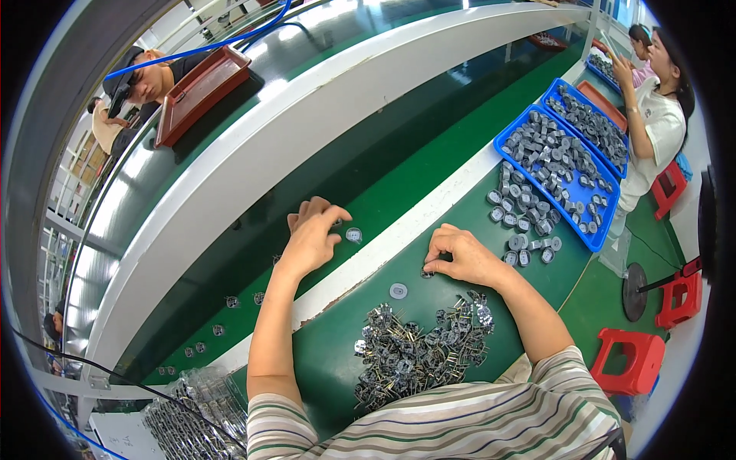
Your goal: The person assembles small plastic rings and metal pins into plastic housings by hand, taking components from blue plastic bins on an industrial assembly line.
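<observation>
Striped cloth of the shirt point(491, 418) lies closest, with both forearms reaching out past it. At the right hand point(464, 257), thumb and forefinger close on a dark part point(427, 273) down at the bench point(326, 353); a fingertip pinch seems to suit something so small. On the left hand point(308, 239), thumb and forefinger stand apart over the belt point(418, 172); whether the tucked fingers touch anything I cannot tell. Just off them, at three o'clock, lies a silver part point(353, 234).

Eight o'clock from the right hand, a grey disc point(398, 291) rests flat on its own, apart from the heap point(418, 349) of pronged parts at seven. That heap sits against the body, probably to keep every reach short. Between bench and belt runs a white rail point(429, 208), which likely stops bench pieces straying across.

Toward eight from the left hand, more parts point(232, 302) lie spaced out along the belt, perhaps so that each can be picked up singly. Around two from the right hand, grey caps point(523, 222) cluster beside a blue tray point(599, 244) holding more, presumably set near for supply.
</observation>
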A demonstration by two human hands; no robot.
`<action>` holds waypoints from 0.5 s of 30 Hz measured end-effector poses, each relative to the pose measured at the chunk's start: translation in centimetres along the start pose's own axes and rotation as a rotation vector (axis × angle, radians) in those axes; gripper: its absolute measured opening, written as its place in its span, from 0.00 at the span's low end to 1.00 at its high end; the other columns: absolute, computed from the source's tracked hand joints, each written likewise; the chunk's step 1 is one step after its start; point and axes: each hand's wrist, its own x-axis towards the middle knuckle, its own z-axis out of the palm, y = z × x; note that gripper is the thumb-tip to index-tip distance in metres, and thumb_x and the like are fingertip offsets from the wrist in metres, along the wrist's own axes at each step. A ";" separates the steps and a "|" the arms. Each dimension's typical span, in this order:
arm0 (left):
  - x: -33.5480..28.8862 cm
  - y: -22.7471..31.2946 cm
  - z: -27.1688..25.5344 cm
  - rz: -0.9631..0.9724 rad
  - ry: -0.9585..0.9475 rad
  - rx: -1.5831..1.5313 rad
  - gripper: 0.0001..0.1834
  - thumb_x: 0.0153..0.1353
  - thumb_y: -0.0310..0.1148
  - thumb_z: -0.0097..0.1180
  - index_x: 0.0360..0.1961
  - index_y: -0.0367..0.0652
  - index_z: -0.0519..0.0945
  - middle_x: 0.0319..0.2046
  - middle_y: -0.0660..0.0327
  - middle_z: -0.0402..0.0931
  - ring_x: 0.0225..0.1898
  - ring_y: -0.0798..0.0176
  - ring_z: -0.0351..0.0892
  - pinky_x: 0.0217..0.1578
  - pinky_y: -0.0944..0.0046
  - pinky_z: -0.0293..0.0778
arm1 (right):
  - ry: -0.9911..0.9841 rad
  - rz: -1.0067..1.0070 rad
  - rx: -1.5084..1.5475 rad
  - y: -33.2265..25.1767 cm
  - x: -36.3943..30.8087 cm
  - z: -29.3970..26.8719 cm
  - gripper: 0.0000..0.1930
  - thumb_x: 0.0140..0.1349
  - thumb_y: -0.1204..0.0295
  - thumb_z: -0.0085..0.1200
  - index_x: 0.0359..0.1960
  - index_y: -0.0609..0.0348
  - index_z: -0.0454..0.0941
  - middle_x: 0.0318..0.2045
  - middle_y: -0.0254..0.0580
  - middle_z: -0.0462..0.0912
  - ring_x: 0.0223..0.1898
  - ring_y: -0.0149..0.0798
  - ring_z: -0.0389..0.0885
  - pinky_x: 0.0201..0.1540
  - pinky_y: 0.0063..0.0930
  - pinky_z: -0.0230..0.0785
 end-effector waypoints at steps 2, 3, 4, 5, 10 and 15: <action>-0.1 1.9 -1.2 0.105 -0.218 0.031 0.20 0.52 0.27 0.75 0.48 0.48 0.86 0.49 0.62 0.77 0.60 0.55 0.74 0.62 0.47 0.64 | 0.042 0.014 -0.039 0.2 -0.1 0.1 0.07 0.60 0.71 0.72 0.32 0.59 0.86 0.35 0.38 0.84 0.44 0.43 0.80 0.45 0.37 0.74; -0.5 1.6 -1.0 0.097 -0.215 0.038 0.20 0.52 0.27 0.75 0.48 0.48 0.86 0.49 0.62 0.77 0.60 0.55 0.74 0.62 0.47 0.64 | 0.040 0.005 -0.034 0.0 0.2 0.5 0.07 0.60 0.71 0.72 0.32 0.59 0.86 0.35 0.38 0.84 0.44 0.43 0.80 0.45 0.37 0.74; -0.5 1.1 -0.3 0.123 -0.148 0.039 0.19 0.52 0.26 0.75 0.47 0.47 0.86 0.46 0.62 0.78 0.56 0.55 0.77 0.58 0.49 0.68 | 0.056 -0.009 -0.038 0.0 0.4 0.8 0.07 0.60 0.71 0.72 0.32 0.59 0.85 0.35 0.38 0.83 0.44 0.43 0.80 0.44 0.38 0.74; -0.6 0.6 0.2 0.150 -0.080 0.040 0.18 0.52 0.26 0.74 0.46 0.45 0.86 0.44 0.61 0.80 0.52 0.55 0.80 0.55 0.51 0.72 | 0.072 -0.023 -0.043 -0.1 0.5 1.0 0.08 0.61 0.71 0.72 0.32 0.59 0.85 0.34 0.39 0.83 0.44 0.43 0.80 0.44 0.38 0.74; -0.2 1.5 0.7 0.147 -0.097 -0.080 0.15 0.55 0.26 0.73 0.45 0.42 0.85 0.41 0.59 0.83 0.44 0.53 0.84 0.46 0.54 0.79 | 0.077 -0.006 -0.042 0.3 0.2 0.8 0.07 0.62 0.72 0.71 0.32 0.60 0.85 0.34 0.38 0.83 0.42 0.40 0.80 0.42 0.36 0.74; -0.9 6.1 2.4 0.201 -0.072 -0.407 0.18 0.55 0.28 0.74 0.46 0.43 0.84 0.41 0.60 0.83 0.43 0.55 0.82 0.46 0.55 0.79 | 0.195 0.192 0.163 -0.4 0.4 0.7 0.06 0.63 0.72 0.69 0.35 0.62 0.86 0.34 0.41 0.85 0.35 0.38 0.83 0.38 0.35 0.76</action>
